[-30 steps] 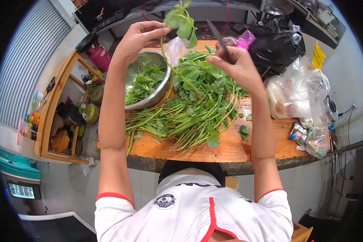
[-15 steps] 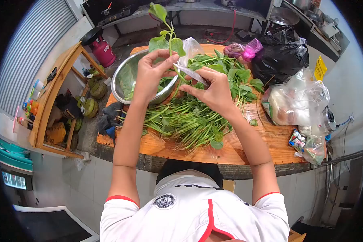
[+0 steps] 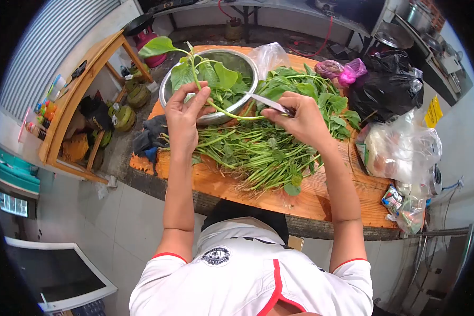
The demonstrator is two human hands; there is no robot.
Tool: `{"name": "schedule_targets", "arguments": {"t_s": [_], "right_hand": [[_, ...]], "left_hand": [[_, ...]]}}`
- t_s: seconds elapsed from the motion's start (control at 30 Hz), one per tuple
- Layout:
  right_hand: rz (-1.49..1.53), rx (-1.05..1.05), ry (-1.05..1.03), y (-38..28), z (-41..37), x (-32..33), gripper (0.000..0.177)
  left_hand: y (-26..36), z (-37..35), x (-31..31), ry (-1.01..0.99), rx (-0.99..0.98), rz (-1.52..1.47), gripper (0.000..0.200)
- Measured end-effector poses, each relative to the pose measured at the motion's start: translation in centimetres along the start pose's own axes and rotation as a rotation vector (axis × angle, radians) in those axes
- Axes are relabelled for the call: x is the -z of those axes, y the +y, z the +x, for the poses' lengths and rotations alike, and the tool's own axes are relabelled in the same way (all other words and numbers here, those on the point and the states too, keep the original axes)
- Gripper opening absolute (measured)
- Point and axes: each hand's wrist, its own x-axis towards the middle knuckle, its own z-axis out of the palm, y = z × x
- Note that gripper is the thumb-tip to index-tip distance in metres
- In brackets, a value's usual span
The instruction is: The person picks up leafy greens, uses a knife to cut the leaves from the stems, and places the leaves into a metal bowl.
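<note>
My left hand [image 3: 184, 113] grips a leafy green stalk [image 3: 195, 71] whose leaves hang over the steel bowl [image 3: 169, 84]. The stalk's bare stem runs right to my right hand [image 3: 300, 118], which holds a knife [image 3: 266, 101] with the blade laid against the stem. Under both hands a heap of leafy greens [image 3: 263, 142] lies spread on the wooden table [image 3: 332, 195]. Cut leaves sit in the bowl.
A black plastic bag [image 3: 389, 87], a pink bag [image 3: 347, 71] and clear bags of goods [image 3: 403, 147] crowd the table's right side. A dark cloth [image 3: 148, 138] lies at its left edge. A wooden shelf rack [image 3: 84, 105] stands left; a red gas cylinder [image 3: 150, 52] behind the bowl.
Both hands have come down from head height to just above the greens. The stalk's leafy top has swung left over the bowl, and the knife blade now meets its stem.
</note>
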Motion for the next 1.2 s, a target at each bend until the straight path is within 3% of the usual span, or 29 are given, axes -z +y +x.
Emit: {"name": "schedule_targets", "arguments": {"t_s": [0.1,0.2,0.23,0.37,0.57,0.67,0.97,1.2], "right_hand": [[0.082,-0.095,-0.047,0.1,0.1,-0.3,0.015],[0.111,-0.053,-0.088,-1.7,-0.2,-0.9,0.015],[0.087,-0.083,-0.156,-2.0,-0.2,-0.8,0.026],[-0.056,0.002,-0.265,-1.5,-0.6,-1.9,0.039],[0.068,0.042,-0.21,-1.7,-0.7,-3.2,0.029],[0.093,0.142,-0.099,-1.2,-0.7,-3.8,0.024],[0.2,0.24,-0.042,-1.6,-0.4,-3.7,0.016],[0.308,0.015,-0.03,-1.5,-0.2,-2.4,0.016]], "left_hand": [[-0.5,-1.3,1.5,0.045,0.003,-0.03,0.014],[-1.1,-2.4,2.3,0.067,0.027,-0.047,0.014],[-1.2,-2.7,2.4,0.072,0.034,-0.044,0.014],[-1.1,-3.6,2.2,0.091,0.013,-0.04,0.016],[-1.5,-4.0,2.8,0.065,0.041,-0.076,0.016],[-1.3,-4.2,3.2,0.117,0.057,-0.123,0.016],[-1.1,-4.3,3.8,0.204,0.037,-0.189,0.018],[-1.2,-4.3,4.5,0.196,0.011,-0.186,0.016]]}}
